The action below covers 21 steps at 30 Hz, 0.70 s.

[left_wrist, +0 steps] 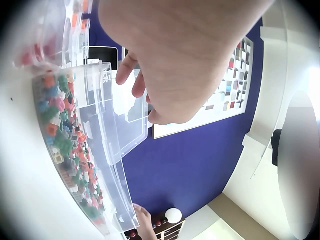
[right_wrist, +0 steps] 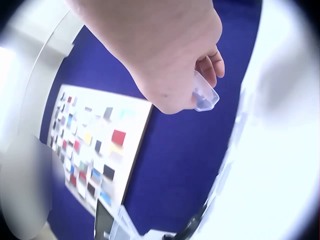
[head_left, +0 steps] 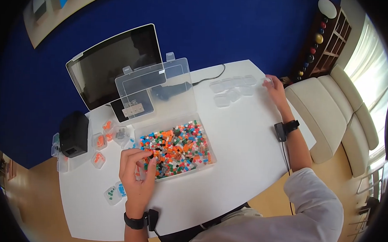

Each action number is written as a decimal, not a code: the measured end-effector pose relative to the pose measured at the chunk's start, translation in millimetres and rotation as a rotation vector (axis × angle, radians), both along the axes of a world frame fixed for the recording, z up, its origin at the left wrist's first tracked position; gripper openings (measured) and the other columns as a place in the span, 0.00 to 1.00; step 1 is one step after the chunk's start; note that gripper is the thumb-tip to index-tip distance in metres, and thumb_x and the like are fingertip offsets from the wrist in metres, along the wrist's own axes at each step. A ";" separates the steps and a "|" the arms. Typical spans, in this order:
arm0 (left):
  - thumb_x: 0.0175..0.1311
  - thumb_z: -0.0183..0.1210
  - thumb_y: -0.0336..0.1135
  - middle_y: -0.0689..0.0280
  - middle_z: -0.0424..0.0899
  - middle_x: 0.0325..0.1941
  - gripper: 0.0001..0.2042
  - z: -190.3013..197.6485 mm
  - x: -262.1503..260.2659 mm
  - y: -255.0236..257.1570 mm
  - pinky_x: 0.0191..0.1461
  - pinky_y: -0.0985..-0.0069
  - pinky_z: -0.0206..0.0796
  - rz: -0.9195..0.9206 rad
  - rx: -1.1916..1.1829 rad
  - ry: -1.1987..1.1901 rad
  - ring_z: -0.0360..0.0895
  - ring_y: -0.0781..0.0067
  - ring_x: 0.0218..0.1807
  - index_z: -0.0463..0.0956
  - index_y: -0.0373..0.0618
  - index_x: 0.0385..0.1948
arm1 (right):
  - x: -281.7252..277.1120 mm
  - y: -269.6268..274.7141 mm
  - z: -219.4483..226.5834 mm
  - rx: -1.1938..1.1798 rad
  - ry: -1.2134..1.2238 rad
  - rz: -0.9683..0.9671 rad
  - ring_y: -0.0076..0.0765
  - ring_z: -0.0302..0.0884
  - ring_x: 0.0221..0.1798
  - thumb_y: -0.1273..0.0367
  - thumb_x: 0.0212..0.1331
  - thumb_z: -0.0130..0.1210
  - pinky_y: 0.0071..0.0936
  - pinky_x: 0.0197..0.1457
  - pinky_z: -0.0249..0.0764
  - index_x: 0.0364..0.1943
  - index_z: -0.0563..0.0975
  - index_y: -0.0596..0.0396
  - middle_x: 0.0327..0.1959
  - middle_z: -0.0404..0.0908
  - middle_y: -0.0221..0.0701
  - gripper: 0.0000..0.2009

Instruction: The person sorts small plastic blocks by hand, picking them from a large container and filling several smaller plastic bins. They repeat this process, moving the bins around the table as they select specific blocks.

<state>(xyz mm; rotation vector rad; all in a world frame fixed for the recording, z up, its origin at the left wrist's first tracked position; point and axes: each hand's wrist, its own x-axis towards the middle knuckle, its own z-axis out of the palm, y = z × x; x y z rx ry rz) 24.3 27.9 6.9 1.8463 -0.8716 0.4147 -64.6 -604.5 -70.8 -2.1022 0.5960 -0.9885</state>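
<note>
My right hand (head_left: 274, 90) holds a small clear plastic box (right_wrist: 205, 94) in its fingers, out by the table's far right corner. Other small clear boxes (head_left: 223, 100) stand in a group to its left. Over the left side of a big clear bin (head_left: 214, 161), my left hand (head_left: 136, 179) has curled fingers, with a small black brick (head_left: 151, 155) between thumb and index fingertips. Mixed coloured bricks (head_left: 175, 148) fill the bin, whose clear lid (head_left: 178, 77) stands raised at the back. In the left wrist view the fingertips are partly hidden by the hand.
Small boxes with orange bricks (head_left: 98, 159), grey bricks (head_left: 122, 133) and green bricks (head_left: 111, 194) stand left of the bin. A black device (head_left: 73, 134) sits at the left edge and a monitor (head_left: 118, 61) behind. A beige sofa (head_left: 320, 109) adjoins the table's right side.
</note>
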 end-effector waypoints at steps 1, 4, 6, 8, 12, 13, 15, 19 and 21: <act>0.71 0.71 0.21 0.60 0.85 0.54 0.10 0.5 -0.1 -0.4 0.48 0.74 0.74 -0.017 0.015 0.009 0.80 0.72 0.48 0.86 0.41 0.50 | -5.9 -8.6 -8.6 0.000 0.000 0.002 0.37 0.91 0.50 0.65 0.82 0.64 0.34 0.56 0.83 0.74 0.80 0.58 0.49 0.93 0.40 0.22; 0.71 0.71 0.21 0.60 0.85 0.54 0.09 -0.7 0.9 -1.2 0.48 0.73 0.74 -0.002 0.018 0.048 0.81 0.72 0.48 0.86 0.41 0.49 | -13.3 -9.9 -28.3 0.135 0.114 -0.040 0.32 0.89 0.49 0.60 0.83 0.64 0.34 0.56 0.82 0.75 0.81 0.58 0.49 0.94 0.39 0.24; 0.71 0.71 0.21 0.60 0.85 0.54 0.09 -3.0 3.8 -0.7 0.48 0.73 0.74 0.007 0.029 0.042 0.81 0.72 0.48 0.86 0.41 0.49 | -9.0 0.0 -18.0 -0.009 0.149 0.012 0.33 0.88 0.46 0.59 0.82 0.64 0.35 0.56 0.82 0.76 0.81 0.59 0.47 0.93 0.38 0.26; 0.71 0.71 0.21 0.60 0.85 0.54 0.09 -1.7 5.0 1.7 0.48 0.73 0.74 0.023 0.042 0.038 0.81 0.72 0.48 0.86 0.41 0.49 | -7.8 15.5 -14.5 -0.003 0.301 -0.040 0.35 0.85 0.48 0.57 0.81 0.66 0.36 0.59 0.82 0.79 0.78 0.59 0.51 0.91 0.40 0.30; 0.71 0.71 0.22 0.60 0.87 0.50 0.08 7.8 14.7 10.4 0.46 0.71 0.74 0.126 0.073 -0.048 0.82 0.68 0.49 0.87 0.43 0.48 | 1.8 3.2 -40.6 -0.146 0.006 -0.168 0.38 0.80 0.57 0.55 0.80 0.69 0.38 0.63 0.80 0.82 0.73 0.59 0.65 0.85 0.43 0.35; 0.71 0.70 0.22 0.61 0.88 0.51 0.08 10.6 19.1 19.0 0.48 0.72 0.74 0.159 0.131 -0.135 0.83 0.70 0.51 0.87 0.43 0.48 | -1.6 -0.2 -40.7 -0.108 0.011 -0.181 0.36 0.80 0.56 0.56 0.82 0.68 0.37 0.63 0.80 0.78 0.76 0.58 0.65 0.85 0.41 0.30; 0.72 0.69 0.23 0.63 0.89 0.47 0.07 10.6 29.9 38.4 0.47 0.72 0.74 0.370 0.294 -0.119 0.83 0.70 0.49 0.87 0.44 0.48 | -7.7 -14.9 -47.8 -0.062 0.009 -0.162 0.30 0.80 0.49 0.58 0.84 0.66 0.33 0.58 0.79 0.75 0.79 0.55 0.59 0.88 0.33 0.25; 0.74 0.68 0.26 0.66 0.89 0.37 0.06 -6.5 50.9 95.4 0.42 0.72 0.72 0.441 0.326 0.249 0.84 0.71 0.42 0.88 0.46 0.47 | -11.9 -14.3 -45.3 0.045 -0.003 -0.116 0.24 0.83 0.47 0.68 0.81 0.64 0.28 0.57 0.81 0.76 0.77 0.54 0.59 0.87 0.31 0.23; 0.73 0.70 0.27 0.66 0.89 0.35 0.07 0.1 45.7 104.9 0.41 0.72 0.72 0.442 0.332 0.329 0.84 0.71 0.40 0.88 0.45 0.48 | -6.7 -11.2 -46.1 0.079 -0.026 -0.071 0.24 0.84 0.47 0.69 0.81 0.63 0.28 0.57 0.81 0.77 0.76 0.54 0.60 0.86 0.32 0.24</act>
